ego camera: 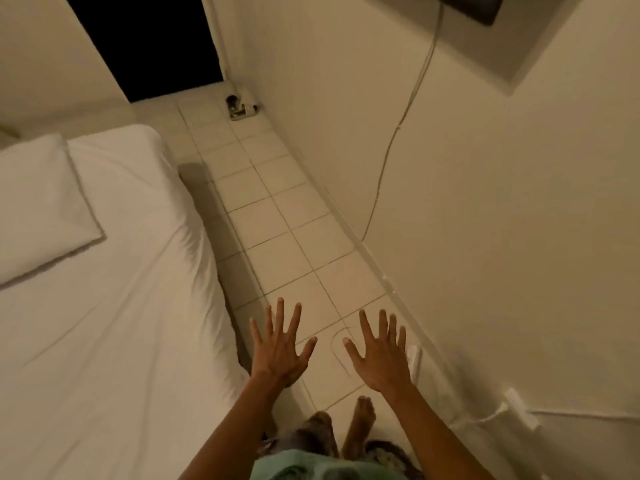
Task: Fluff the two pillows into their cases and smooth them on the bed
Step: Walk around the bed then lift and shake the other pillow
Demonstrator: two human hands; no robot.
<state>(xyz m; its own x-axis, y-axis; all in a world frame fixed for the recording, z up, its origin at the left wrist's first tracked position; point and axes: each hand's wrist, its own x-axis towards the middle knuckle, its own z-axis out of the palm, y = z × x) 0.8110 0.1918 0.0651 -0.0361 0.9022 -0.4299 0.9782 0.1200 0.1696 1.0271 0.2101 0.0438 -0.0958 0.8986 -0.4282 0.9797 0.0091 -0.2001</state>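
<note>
A white pillow (38, 206) in its case lies flat at the upper left of the bed (114, 323), which is covered by a white sheet with soft wrinkles. Only one pillow shows; part of it runs off the left edge. My left hand (280, 348) is held out over the tiled floor just beside the bed's right edge, fingers spread, holding nothing. My right hand (379, 355) hovers a little to the right of it, also spread and empty. Neither hand touches the bed or the pillow.
A narrow tiled aisle (277, 220) runs between the bed and the wall (485, 202). A cable (394, 140) hangs down the wall from a dark screen (478, 8). A power strip (242, 107) lies in the far corner by a dark doorway (149, 43). My bare foot (362, 420) stands on the tiles.
</note>
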